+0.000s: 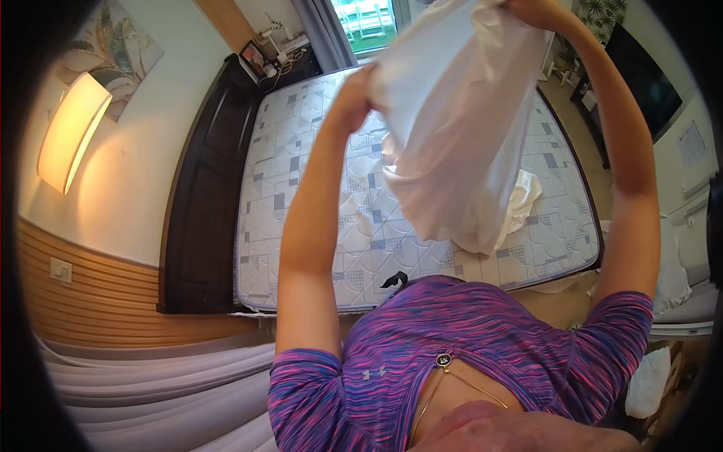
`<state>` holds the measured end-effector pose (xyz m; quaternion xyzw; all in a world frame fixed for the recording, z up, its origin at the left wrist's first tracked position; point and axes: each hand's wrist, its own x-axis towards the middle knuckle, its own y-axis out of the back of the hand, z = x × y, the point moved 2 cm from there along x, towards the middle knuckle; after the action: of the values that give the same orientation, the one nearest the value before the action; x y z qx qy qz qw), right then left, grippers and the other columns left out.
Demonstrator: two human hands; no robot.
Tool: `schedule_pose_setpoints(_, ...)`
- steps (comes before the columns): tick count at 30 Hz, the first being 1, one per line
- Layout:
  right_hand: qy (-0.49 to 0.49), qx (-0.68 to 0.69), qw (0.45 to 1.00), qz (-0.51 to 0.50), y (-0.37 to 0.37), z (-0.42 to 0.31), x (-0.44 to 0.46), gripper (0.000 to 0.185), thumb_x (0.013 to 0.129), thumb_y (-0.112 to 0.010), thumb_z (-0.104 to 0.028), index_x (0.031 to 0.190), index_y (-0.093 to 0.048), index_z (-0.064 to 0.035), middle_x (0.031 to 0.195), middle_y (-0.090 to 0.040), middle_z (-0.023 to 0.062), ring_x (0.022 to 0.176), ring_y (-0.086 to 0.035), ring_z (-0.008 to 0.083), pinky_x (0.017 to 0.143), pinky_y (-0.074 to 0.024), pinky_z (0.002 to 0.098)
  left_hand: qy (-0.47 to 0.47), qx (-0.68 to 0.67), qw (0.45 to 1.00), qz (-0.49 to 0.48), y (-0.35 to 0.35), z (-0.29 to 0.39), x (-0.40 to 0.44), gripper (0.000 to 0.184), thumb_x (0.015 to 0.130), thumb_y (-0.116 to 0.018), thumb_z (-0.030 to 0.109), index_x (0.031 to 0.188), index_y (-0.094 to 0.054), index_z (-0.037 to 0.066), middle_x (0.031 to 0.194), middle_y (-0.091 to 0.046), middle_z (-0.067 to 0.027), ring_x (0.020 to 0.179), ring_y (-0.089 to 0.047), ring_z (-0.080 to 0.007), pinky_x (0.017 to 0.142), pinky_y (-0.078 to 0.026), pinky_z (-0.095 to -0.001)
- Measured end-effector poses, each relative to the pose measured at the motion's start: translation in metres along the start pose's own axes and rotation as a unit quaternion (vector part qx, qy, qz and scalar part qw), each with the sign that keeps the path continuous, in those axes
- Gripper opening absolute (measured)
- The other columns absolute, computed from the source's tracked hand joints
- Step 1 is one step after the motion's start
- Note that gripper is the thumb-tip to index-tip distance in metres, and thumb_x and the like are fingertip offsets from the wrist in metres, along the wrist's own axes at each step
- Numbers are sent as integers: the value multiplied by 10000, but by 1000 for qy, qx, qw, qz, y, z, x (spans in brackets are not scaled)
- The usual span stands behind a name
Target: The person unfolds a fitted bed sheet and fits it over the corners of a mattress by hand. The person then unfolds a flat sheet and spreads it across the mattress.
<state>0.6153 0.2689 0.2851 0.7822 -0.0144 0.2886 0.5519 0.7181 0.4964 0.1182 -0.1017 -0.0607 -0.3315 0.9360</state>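
Both my arms are raised in front of me, holding up a large white sheet (459,128) that hangs in folds over the bed. My left hand (354,98) is closed on the sheet's edge at one side. At the top of the view my right hand (535,11) grips the other side, higher up. Beneath the sheet lies a bare mattress (301,188) with a grey and blue patterned cover. Part of a crumpled white cloth (523,200) rests on the mattress, partly hidden behind the hanging sheet.
A dark wooden headboard (207,196) stands at the left, with a lit wall lamp (74,133) beyond it. A nightstand (301,68) with cables is at the far left corner. A television (640,83) is at the right. White pillows (670,279) lie at the lower right.
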Motion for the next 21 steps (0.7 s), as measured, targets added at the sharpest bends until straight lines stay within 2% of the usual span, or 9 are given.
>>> schedule_pose_setpoints(4, -48, -28, 979, 195, 35, 28, -5, 245, 741, -440, -65, 951, -531, 22, 877, -581, 135, 773, -522, 206, 669, -414, 292, -47, 152, 983, -88, -9, 62, -12, 351, 764, -509, 285, 985, -510, 12, 807, -572, -63, 634, -553, -136, 593, -472, -286)
schedule_pose_setpoints(8, -82, 10, 951, 297, 42, 36, -24, 270, 722, -430, -40, 969, -527, 11, 867, -583, 152, 795, -529, 215, 673, -415, 295, 173, 578, 771, -203, 0, -63, -41, 412, 636, -572, 303, 899, -569, -14, 842, -586, -141, 764, -551, -179, 685, -419, -313)
schedule_pose_setpoints(9, -87, -23, 958, 272, 37, 43, -30, 265, 718, -431, -32, 960, -532, 13, 862, -584, 157, 797, -529, 214, 672, -416, 297, 9, 560, 799, -217, 18, -123, -58, 390, 648, -557, 251, 945, -559, -2, 959, -561, -165, 896, -528, -225, 786, -379, -349)
schedule_pose_setpoints(11, -86, -65, 970, 219, 23, 82, -45, 236, 709, -459, -28, 925, -539, 21, 852, -587, 158, 782, -536, 222, 672, -419, 315, 264, 352, 889, -128, 52, -180, -89, 351, 693, -501, 190, 993, -543, 12, 1017, -536, -169, 976, -491, -230, 845, -338, -347)
schedule_pose_setpoints(15, -84, -285, 930, 216, 58, 149, -61, 271, 780, -412, -152, 916, -524, 55, 778, -569, 195, 625, -534, 256, 521, -434, 342, 5, 424, 899, 113, 121, -22, -37, 265, 755, -411, 153, 909, -583, 23, 915, -578, -124, 907, -517, -200, 822, -363, -327)
schedule_pose_setpoints(16, -133, -224, 929, 263, 76, 133, -54, 278, 784, -418, -164, 935, -522, 46, 796, -568, 203, 651, -539, 281, 546, -431, 366, -73, 537, 826, 152, 141, 27, -17, 235, 760, -435, 143, 875, -574, -7, 827, -591, -114, 772, -562, -182, 695, -436, -296)
schedule_pose_setpoints(17, -183, -161, 920, 306, 94, 116, -51, 286, 789, -423, -176, 954, -521, 36, 814, -567, 210, 677, -543, 306, 571, -429, 391, -118, 314, 917, 215, 123, 79, -16, 228, 783, -469, 172, 881, -566, -9, 756, -593, -97, 630, -569, -151, 556, -456, -255)
schedule_pose_setpoints(19, -139, -114, 913, 367, 116, 127, -33, 295, 797, -416, -191, 969, -517, 27, 835, -565, 209, 707, -541, 313, 599, -424, 406, -229, 158, 948, 155, 81, 141, -24, 200, 793, -487, 177, 878, -560, 11, 694, -579, -84, 550, -552, -130, 475, -439, -222)
schedule_pose_setpoints(21, -97, -72, 901, 416, 111, 131, -35, 304, 806, -409, -205, 984, -514, 17, 856, -564, 208, 737, -539, 320, 626, -419, 422, -173, 330, 927, 43, 76, 121, -28, 207, 779, -512, 207, 876, -552, 28, 660, -563, -75, 536, -544, -125, 487, -446, -245)
